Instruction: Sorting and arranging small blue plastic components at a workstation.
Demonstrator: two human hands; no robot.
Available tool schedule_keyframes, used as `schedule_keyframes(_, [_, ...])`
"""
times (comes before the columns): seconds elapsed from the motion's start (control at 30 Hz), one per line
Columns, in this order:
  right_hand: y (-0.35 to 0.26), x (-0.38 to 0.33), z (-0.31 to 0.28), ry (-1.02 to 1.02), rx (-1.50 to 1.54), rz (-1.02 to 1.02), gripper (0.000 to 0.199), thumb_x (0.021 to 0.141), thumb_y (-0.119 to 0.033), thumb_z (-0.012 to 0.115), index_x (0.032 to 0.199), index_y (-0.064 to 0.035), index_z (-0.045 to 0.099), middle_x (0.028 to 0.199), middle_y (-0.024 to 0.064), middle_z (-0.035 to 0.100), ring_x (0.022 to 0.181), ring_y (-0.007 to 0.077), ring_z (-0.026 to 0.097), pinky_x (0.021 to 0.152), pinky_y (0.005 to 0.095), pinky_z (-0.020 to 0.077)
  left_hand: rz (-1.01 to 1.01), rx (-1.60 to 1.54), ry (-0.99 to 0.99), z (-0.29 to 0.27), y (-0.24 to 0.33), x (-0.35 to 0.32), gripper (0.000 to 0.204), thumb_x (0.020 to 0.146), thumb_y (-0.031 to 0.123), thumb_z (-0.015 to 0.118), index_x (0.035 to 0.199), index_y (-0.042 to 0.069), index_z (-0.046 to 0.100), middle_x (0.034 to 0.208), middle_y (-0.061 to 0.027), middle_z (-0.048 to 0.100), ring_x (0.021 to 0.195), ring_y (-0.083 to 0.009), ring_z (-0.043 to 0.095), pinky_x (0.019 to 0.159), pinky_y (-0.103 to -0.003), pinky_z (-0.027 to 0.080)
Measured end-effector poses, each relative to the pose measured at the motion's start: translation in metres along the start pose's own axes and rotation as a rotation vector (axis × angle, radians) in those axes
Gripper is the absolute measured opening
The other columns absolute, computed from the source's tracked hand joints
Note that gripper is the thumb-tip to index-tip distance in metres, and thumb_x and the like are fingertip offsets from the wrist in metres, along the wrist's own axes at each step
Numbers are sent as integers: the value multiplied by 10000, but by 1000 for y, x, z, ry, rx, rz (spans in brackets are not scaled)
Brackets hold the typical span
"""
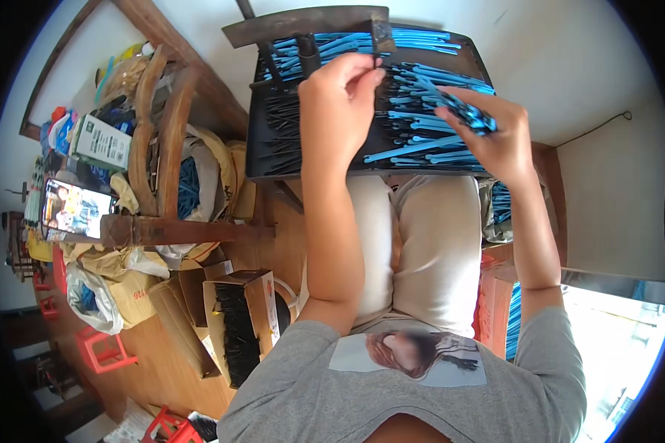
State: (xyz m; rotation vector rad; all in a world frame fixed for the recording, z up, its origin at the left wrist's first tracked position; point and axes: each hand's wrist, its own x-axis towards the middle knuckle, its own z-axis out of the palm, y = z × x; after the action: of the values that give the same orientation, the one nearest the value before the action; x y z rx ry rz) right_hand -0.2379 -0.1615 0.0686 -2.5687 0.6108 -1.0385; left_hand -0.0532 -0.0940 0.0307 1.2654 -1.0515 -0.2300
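Wooden floor (pixel 162 369), pale walls. The person sits with a black tray (pixel 262 140) across the lap; it carries everything being handled. Black thin pieces (pixel 282 129) lie along the tray's left edge, and loose blue plastic sticks (pixel 421 81) cover its far and right portions. A dark wooden block (pixel 307 26) rests at the tray's far edge.

To the person's left stands a wooden chair (pixel 162 148) with a phone (pixel 76 209) (screen lit) on its near rail, and bags and boxes around it. An open cardboard box (pixel 236 325) of black pieces sits on the floor nearby, with red plastic stools (pixel 103 351) beyond it.

The left hand (pixel 340 103) hovers over the tray's middle, its grip pinched closed at the fingertips (pixel 369 74). What it pinches is too small to make out.

The right hand (pixel 495 133) is at the tray's right edge, its grip clenched around a bundle of blue sticks (pixel 469 112). The bundle points toward the tray's centre and shows dark tips. The sticks are slim, straight and bright blue, with more lying directly beneath this hand.
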Motion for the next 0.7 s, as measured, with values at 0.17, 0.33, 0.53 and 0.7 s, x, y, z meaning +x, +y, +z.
schedule_keyframes(0.17, [16,14,17,-111,-17,-38,298,726,-43,736,1017,-30,671,920,148,680,828,191,665,744,279,503,-66,75,71,-5,-7,2,91,792,10,646,864,-44,630,765,-131,679,664,-156,657,620,-246,487])
schedule_keyframes(0.33, [24,27,29,-102,-46,-20,296,732,-56,738,1016,-20,663,928,142,681,794,217,664,730,288,511,-87,60,27,-1,-10,5,104,815,22,633,899,-40,638,812,-109,688,705,-122,645,618,-230,476])
schedule_keyframes(0.53, [22,37,33,-50,-92,-57,294,741,-134,752,1001,-25,668,853,134,683,651,184,613,646,277,492,-94,66,-15,0,-12,7,126,839,46,616,937,-25,651,848,-70,696,749,-97,642,613,-225,478])
schedule_keyframes(0.7, [22,44,40,-65,-70,-30,282,743,-145,751,988,-28,672,861,135,678,652,176,597,642,276,484,-100,80,-17,-1,-15,8,128,839,61,619,934,-15,659,844,-66,696,756,-101,650,605,-231,491])
